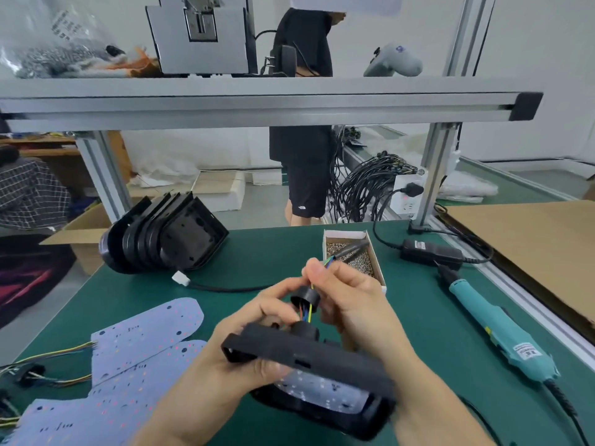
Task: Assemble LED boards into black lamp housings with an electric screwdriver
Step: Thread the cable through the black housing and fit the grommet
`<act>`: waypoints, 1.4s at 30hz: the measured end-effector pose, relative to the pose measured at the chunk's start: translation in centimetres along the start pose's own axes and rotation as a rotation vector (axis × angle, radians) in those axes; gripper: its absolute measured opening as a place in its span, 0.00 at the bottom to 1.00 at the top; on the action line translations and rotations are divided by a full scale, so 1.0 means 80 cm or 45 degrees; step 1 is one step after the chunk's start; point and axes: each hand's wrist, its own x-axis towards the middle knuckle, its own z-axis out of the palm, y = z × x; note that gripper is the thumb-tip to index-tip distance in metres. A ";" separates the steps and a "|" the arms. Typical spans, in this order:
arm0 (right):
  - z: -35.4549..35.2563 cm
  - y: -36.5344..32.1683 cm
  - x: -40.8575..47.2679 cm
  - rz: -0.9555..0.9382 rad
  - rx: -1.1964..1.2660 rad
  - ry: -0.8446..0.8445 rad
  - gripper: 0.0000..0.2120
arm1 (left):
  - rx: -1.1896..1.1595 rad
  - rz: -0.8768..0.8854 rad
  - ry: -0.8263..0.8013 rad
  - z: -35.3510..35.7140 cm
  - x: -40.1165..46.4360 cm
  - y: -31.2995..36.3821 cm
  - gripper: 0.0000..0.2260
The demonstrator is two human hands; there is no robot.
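Note:
My left hand [254, 336] grips a black lamp housing [309, 358] low in the middle, tilted, with a white LED board [322, 389] showing inside it. My right hand [347, 294] pinches the board's coloured wires [309, 312], which run through a black rubber grommet [305, 297] just above the housing. A teal electric screwdriver [495, 329] lies on the green mat at the right, untouched. A white box of screws [354, 255] stands behind my hands.
Several loose LED boards [135, 358] with wire tails lie at the left. A stack of black housings [167, 235] leans at the back left. A black power adapter [431, 252], cardboard sheet [528, 249] and aluminium frame [257, 104] border the mat. A person stands behind the bench.

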 end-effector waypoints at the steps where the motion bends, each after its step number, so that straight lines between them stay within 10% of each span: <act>1: 0.001 0.000 0.000 -0.025 -0.035 0.058 0.18 | 0.010 0.030 0.001 0.000 -0.001 -0.006 0.12; 23: 0.022 -0.011 -0.019 -0.031 0.323 0.171 0.14 | -0.166 -0.118 -0.050 0.006 0.005 0.064 0.16; 31: -0.026 -0.021 -0.034 0.243 0.147 -0.560 0.16 | 0.239 0.060 0.151 0.002 -0.014 0.068 0.15; 42: -0.043 -0.044 -0.030 0.261 -0.028 -0.737 0.05 | 0.269 0.077 0.112 0.020 -0.015 0.078 0.10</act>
